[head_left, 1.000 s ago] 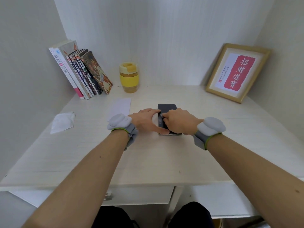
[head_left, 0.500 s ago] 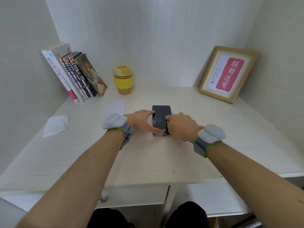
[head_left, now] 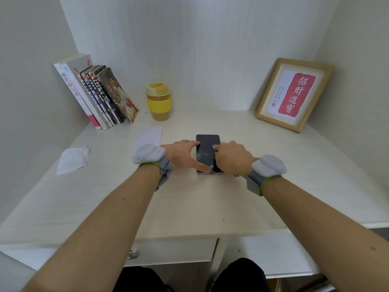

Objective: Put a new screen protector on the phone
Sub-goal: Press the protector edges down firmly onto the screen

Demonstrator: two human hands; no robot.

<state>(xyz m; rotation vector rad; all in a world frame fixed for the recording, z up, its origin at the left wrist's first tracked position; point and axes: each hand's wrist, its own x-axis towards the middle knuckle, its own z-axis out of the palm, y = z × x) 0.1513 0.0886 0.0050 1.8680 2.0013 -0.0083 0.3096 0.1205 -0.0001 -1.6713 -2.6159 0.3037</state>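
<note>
Pale wood-grain desk [head_left: 189,207] in white-walled alcove, phone [head_left: 207,148] at centre, left hand [head_left: 183,153] spread bracing its edge, right hand [head_left: 231,158] pinching small wipe [head_left: 214,147] on screen, books [head_left: 99,95], yellow cup [head_left: 159,101] and framed print [head_left: 293,93] behind phone.

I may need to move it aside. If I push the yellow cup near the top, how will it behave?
The cup stands upright and is taller than wide, so a high push may tip it; once down, its round body would probably roll. Its lid looks closed, so a spill seems unlikely. How full or heavy it is cannot be told.
</note>
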